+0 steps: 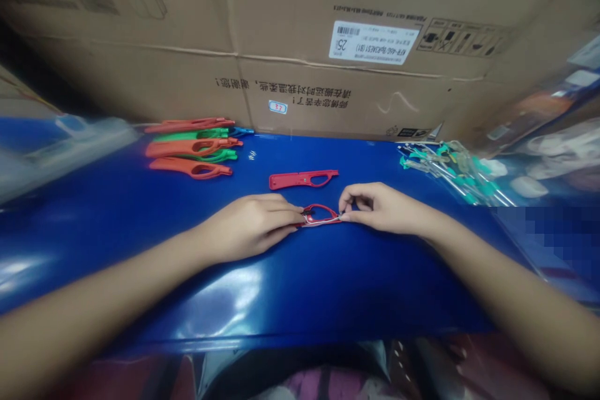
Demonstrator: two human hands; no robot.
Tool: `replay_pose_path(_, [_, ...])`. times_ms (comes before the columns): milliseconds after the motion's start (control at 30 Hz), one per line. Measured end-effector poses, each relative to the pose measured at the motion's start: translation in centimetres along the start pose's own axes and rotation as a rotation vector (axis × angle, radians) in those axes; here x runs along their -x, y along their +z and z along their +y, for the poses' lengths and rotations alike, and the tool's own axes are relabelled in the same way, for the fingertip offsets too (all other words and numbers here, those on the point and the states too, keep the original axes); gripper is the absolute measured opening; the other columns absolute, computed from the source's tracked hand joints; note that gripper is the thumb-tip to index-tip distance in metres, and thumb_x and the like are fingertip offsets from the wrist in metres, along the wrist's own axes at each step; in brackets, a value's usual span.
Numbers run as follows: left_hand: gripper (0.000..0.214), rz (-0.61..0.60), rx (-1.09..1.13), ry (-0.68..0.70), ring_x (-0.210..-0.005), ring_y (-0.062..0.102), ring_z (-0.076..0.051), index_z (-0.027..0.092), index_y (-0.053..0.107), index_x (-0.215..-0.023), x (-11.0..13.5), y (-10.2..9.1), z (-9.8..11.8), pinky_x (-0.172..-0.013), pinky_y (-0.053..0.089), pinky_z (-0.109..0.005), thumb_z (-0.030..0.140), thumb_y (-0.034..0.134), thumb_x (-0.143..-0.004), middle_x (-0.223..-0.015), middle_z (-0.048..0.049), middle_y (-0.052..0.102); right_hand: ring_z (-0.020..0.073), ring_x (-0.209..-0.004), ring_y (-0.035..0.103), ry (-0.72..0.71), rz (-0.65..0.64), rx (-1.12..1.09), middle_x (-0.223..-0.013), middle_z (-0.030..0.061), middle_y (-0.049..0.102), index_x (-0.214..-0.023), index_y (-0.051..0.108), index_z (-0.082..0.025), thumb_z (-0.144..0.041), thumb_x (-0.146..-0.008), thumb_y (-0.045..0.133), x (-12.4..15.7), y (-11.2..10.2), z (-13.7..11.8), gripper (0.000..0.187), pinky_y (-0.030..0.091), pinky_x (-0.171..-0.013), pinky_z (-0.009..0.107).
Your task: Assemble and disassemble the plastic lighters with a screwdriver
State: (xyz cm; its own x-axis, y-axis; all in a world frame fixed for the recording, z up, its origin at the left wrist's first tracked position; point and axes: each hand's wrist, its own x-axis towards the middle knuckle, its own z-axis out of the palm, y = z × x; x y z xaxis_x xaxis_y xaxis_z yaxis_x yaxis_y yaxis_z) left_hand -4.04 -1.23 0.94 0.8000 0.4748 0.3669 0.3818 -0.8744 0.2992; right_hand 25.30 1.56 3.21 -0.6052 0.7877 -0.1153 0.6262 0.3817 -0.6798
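My left hand (pixel 253 225) lies on the blue table (pixel 300 287) and covers most of a red plastic handle piece (pixel 321 215), its fingers pressed down on it. My right hand (pixel 375 206) pinches a thin metal wire part at the right end of that same piece. Only the looped end of the red piece shows between the two hands. A second red handle piece (pixel 302 179) lies flat just behind them, untouched.
A pile of red and green handle pieces (pixel 194 144) lies at the back left. A heap of metal parts with teal tips (pixel 450 169) sits at the back right. A large cardboard box (pixel 300 44) walls off the back. Clear plastic bags lie at both sides.
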Motion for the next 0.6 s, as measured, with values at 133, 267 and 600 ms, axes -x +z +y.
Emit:
replay_pose_path(133, [0.026, -0.006, 0.032, -0.024, -0.104, 0.070, -0.021, 0.019, 0.070, -0.123, -0.1, 0.1, 0.0, -0.093, 0.058, -0.035, 0.022, 0.056, -0.100, -0.115, -0.0076, 0.076, 0.0108, -0.062, 0.042, 0.048, -0.009, -0.043, -0.070, -0.0034, 0.055, -0.085, 0.066, -0.018, -0.030, -0.085, 0.069, -0.1, 0.2, 0.0, 0.012, 0.034, -0.058, 0.025])
replay_pose_path(267, [0.028, -0.023, 0.022, -0.040, -0.106, 0.069, -0.021, 0.021, 0.069, -0.125, -0.3, -0.1, 0.3, -0.095, 0.057, -0.035, 0.021, 0.055, -0.100, -0.116, -0.0082, 0.074, 0.0133, -0.077, 0.053, -0.129, 0.012, 0.091, -0.090, 0.0017, 0.062, -0.097, 0.066, -0.019, -0.021, -0.091, 0.062, 0.4, 0.3, -0.3, 0.007, 0.042, -0.071, 0.027])
replay_pose_path(600, [0.036, -0.093, -0.053, -0.023, -0.111, 0.064, -0.023, 0.023, 0.065, -0.131, -0.6, -0.3, 0.9, -0.097, 0.055, -0.038, 0.017, 0.052, -0.098, -0.124, -0.0091, 0.068, 0.0182, -0.096, 0.064, -0.326, -0.037, 0.322, -0.117, 0.0074, 0.063, -0.118, 0.063, -0.021, -0.015, -0.098, 0.049, 1.5, 1.7, -1.6, 0.025, 0.050, -0.082, 0.032])
